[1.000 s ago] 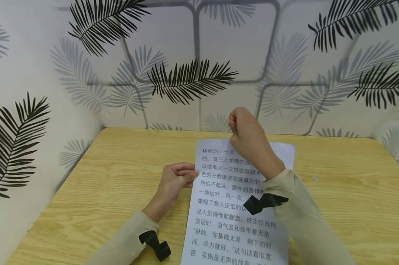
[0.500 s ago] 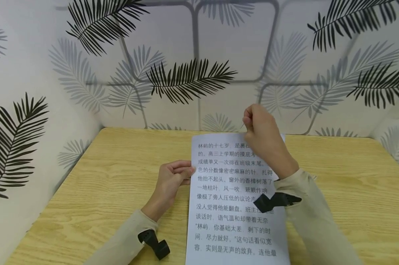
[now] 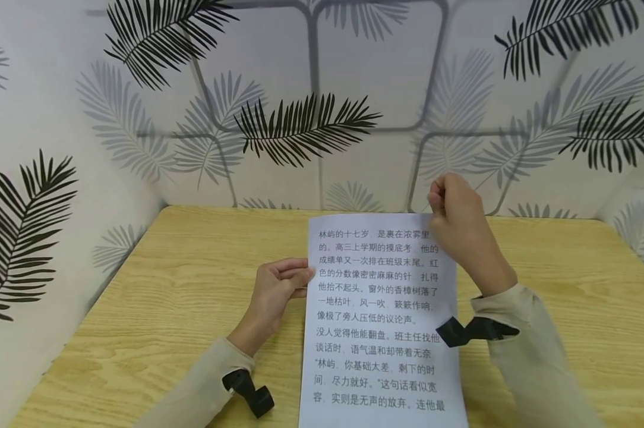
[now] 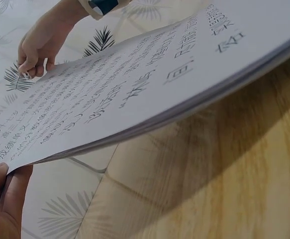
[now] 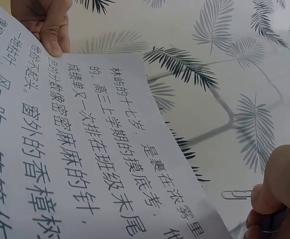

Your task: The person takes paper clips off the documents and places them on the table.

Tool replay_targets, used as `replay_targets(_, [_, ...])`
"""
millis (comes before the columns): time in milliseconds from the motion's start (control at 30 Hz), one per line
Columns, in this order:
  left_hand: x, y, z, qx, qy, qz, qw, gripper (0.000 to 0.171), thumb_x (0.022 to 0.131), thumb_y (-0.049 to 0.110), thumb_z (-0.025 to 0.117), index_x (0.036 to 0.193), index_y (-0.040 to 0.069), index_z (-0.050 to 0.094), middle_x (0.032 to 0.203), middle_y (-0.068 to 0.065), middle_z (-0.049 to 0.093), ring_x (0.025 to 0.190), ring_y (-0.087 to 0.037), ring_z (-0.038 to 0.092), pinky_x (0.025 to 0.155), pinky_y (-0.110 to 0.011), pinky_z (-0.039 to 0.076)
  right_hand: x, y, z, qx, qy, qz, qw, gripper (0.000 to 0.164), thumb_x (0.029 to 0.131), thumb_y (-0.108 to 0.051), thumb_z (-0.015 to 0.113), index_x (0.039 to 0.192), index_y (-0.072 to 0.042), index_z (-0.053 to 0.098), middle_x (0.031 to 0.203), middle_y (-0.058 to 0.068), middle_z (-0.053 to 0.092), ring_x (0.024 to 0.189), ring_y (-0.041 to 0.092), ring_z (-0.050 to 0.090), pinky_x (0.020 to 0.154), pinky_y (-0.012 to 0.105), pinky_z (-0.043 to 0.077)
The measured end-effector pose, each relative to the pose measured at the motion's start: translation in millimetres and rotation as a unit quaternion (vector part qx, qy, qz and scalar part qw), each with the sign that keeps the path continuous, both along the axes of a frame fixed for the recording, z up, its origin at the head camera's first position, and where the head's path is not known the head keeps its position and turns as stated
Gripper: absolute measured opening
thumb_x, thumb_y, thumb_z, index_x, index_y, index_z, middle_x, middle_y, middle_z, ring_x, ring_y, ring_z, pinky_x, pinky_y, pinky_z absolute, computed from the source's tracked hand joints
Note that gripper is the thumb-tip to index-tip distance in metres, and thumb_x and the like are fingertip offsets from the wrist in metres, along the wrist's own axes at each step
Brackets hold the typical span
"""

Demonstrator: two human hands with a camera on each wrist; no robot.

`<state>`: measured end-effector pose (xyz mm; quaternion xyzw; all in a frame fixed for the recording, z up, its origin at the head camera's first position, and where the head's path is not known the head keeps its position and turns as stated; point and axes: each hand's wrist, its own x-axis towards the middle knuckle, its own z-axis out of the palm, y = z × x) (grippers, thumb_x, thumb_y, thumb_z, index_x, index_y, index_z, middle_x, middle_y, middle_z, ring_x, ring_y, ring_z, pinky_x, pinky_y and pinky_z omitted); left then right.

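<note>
A stack of printed paper sheets [image 3: 375,359] stands over the table, its thin layered edge visible in the left wrist view. My left hand [image 3: 275,297] pinches the stack's left edge between thumb and fingers. Near the top right corner of the paper is my right hand [image 3: 465,232], fingers curled. In the right wrist view a paper clip [image 5: 236,194] sticks out from the thumb and forefinger of that hand, a small distance from the top edge. Something dark and shiny lies under its fingers, too hidden to name.
A wood-grain table [image 3: 193,249] lies beneath, with a leaf-patterned wall [image 3: 322,172] behind its far edge. Black wrist bands [image 3: 249,392] sit on both sleeves.
My right hand has moved rightward along the paper's top edge, uncovering more text. The paper has shifted slightly left and straightened. A small clip lying on the table at right is now hidden.
</note>
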<state>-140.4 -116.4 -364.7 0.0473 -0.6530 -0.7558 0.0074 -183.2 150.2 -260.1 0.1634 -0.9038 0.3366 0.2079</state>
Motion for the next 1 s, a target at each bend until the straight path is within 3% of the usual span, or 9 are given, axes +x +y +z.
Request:
replay_targets(500, [0.2,0.4,1.9,0.000,0.002,-0.005,1.0000,0.020,0.087,-0.007,0.065,0.106,-0.014,0.065,0.090,-0.016,0.072,0.070,-0.012,0.068,0.059,-0.021,0.057,8.0,25.5,-3.1,0.010,-0.027,-0.023,0.999,0.004,0.095,0.008,0.041,0.092,0.010,0.043,0.089,0.020,0.042,0.081,0.035,0.043,0.066,0.041,0.036])
replay_targets(1000, [0.3,0.2,2.5,0.003,-0.002,-0.008,1.0000,0.020,0.087,-0.007,0.065,0.106,-0.014,0.065,0.091,-0.018,0.072,0.072,-0.014,0.069,0.061,-0.023,0.058,17.8,79.5,-6.0,0.039,-0.055,-0.056,0.996,0.010,0.097,0.006,0.033,0.089,0.009,0.039,0.090,0.021,0.037,0.077,0.035,0.038,0.066,0.043,0.032])
